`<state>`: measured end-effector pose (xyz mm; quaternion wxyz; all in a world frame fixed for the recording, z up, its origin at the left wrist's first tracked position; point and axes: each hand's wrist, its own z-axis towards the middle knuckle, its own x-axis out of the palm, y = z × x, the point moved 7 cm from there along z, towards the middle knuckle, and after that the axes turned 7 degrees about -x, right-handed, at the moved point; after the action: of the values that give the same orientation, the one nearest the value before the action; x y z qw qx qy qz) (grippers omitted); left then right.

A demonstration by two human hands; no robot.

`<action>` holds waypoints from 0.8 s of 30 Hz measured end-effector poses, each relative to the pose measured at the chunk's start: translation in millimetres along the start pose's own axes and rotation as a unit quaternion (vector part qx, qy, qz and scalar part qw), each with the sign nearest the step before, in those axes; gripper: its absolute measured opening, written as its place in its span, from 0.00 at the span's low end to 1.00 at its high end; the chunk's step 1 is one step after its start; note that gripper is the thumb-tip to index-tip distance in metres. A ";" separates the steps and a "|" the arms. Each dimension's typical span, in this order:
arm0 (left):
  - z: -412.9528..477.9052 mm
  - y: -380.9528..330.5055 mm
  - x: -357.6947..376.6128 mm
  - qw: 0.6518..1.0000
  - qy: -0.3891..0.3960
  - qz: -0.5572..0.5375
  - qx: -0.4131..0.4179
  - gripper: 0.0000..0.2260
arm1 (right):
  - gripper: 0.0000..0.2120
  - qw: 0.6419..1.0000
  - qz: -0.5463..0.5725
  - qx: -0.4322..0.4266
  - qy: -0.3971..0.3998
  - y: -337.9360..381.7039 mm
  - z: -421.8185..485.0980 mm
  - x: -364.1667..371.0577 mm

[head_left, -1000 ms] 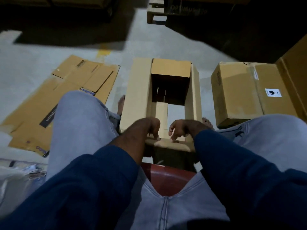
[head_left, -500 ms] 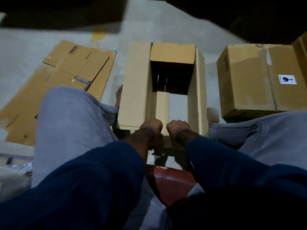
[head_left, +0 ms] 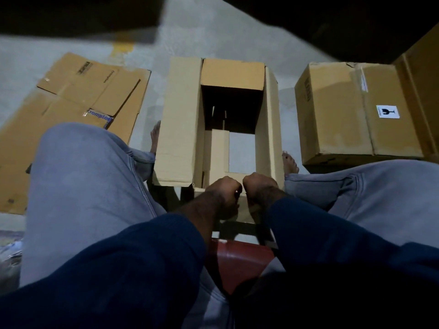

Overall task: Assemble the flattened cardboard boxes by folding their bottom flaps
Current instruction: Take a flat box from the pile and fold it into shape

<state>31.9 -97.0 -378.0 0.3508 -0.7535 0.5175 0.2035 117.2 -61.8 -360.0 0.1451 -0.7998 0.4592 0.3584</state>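
Cardboard box (head_left: 180,119) open, left hand (head_left: 223,193), right hand (head_left: 259,189) curled together at near flap (head_left: 243,208), grip hidden.

Two cardboard boxes stand on the floor: one open box (head_left: 178,119) and one closed box (head_left: 332,115), which carries a single white label (head_left: 387,112). One pile of flattened cardboard (head_left: 71,96) holds at least two sheets; the exact number cannot be told. There are also two hands, left hand (head_left: 223,191) and right hand (head_left: 259,186), two bare feet (head_left: 290,162) and one red seat (head_left: 237,262).
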 end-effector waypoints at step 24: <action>27.0 8.7 -39.6 0.995 0.038 -0.088 -0.026 0.18 | 0.20 0.988 0.115 0.085 0.057 -30.2 33.6 -21.6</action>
<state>10.3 -53.6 -372.4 0.3274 -0.8123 0.4567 0.1563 120.8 -13.2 -371.2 0.1444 -0.7455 0.5844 0.2862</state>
